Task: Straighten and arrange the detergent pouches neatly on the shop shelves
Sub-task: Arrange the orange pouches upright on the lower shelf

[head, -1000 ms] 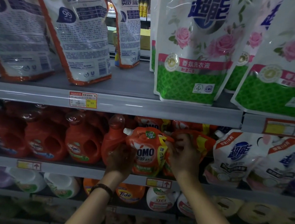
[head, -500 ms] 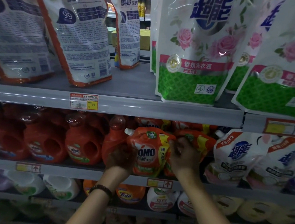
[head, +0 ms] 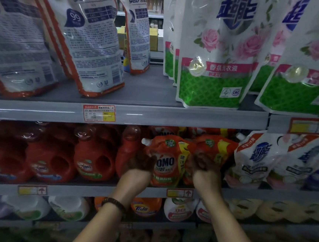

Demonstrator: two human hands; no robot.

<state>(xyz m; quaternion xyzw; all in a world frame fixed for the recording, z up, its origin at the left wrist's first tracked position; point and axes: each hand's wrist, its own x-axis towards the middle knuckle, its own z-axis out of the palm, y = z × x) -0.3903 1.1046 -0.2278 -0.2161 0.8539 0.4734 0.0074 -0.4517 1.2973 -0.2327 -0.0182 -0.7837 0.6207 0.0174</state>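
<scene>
At lower centre, a beaded bracelet (head: 113,203) is seen on the left wrist. The orange OMO pouch (head: 166,160), upright on the middle shelf (head: 91,189), is gripped at its left side by the left hand (head: 141,163) and pinched at its right edge by the right hand (head: 202,167). It is crowded by red OMO bottles (head: 91,157) on the left and a second orange pouch (head: 216,147) just behind. Rose-printed pouches (head: 216,58) are stood above, upper right.

Left grip (head: 141,162), right grip (head: 202,166): both curled.
</scene>
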